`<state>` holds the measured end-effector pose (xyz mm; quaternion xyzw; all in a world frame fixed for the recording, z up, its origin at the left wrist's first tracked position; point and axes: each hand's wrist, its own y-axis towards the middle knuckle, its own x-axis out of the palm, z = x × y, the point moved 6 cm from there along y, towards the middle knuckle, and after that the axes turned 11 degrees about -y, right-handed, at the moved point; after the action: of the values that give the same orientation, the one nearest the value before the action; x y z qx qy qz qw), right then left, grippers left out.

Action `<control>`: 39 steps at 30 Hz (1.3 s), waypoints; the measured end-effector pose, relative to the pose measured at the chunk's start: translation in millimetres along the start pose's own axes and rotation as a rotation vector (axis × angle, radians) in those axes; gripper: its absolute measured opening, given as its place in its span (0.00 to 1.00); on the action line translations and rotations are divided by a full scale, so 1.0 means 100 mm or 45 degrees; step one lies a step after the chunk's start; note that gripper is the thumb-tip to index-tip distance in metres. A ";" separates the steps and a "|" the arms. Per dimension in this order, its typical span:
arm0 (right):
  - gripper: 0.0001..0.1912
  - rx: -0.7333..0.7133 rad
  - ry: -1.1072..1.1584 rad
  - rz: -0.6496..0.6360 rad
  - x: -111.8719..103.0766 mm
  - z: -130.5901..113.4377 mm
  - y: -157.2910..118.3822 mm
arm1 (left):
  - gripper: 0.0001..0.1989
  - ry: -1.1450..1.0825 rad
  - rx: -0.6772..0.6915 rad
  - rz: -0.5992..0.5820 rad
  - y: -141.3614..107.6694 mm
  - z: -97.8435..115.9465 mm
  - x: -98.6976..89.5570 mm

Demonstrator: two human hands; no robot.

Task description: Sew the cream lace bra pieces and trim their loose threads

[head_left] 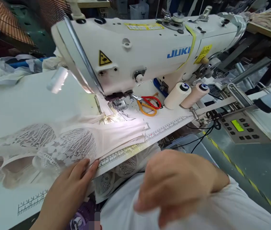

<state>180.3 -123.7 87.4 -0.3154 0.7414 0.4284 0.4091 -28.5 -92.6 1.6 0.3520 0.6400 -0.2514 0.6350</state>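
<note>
Workpiece position: The lace garment (75, 143) is laid across the white table (37, 95), from the left edge of the frame to the centre. Its pale band end is spread to the right, just beside the lit needle area (119, 105) of the sewing machine (149, 41), and lies near the printed scale (118, 155) along the front edge.

Left hand: The left hand (65, 188), lower left of centre, is placed with its fingertips on the near edge of the garment. The fingers are held fairly close together; whether the fabric is pinched or only pressed cannot be told.

Right hand: The right hand (176, 182), lower right of centre, is held apart from the garment, with the fingers bent. It is blurred, and whether anything is held in it cannot be told.

Step in hand: The work is judged to be at a positioning stage, with the garment steadied by one hand only.

Handling requirement: For any shift of the fabric, the layers should be kept flat and both sides guided evenly; the loose lace at left could otherwise be dragged or folded.

Adjacent items: The scissors (158, 102) are located right of the needle area. The cream thread cone (176, 97) and the pinkish thread cone (194, 97) are placed farther right, and the control panel (240, 127) is mounted at the right of the frame.
</note>
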 end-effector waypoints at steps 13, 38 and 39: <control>0.10 0.274 -0.478 -0.074 1.21 0.45 0.74 | 0.10 -0.207 -0.340 0.433 -0.30 -0.12 -0.16; 0.07 0.992 0.988 0.210 0.62 0.29 0.52 | 0.34 -2.302 -1.109 0.809 -0.67 -0.29 -0.13; 0.08 1.003 0.932 0.207 0.64 0.32 0.50 | 0.36 -2.373 -1.153 0.787 -0.60 -0.31 -0.16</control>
<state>120.7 -80.8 40.7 -0.2085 0.9618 0.0105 0.1769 -95.5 -108.2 11.9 -0.0990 -0.1780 0.0106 0.9790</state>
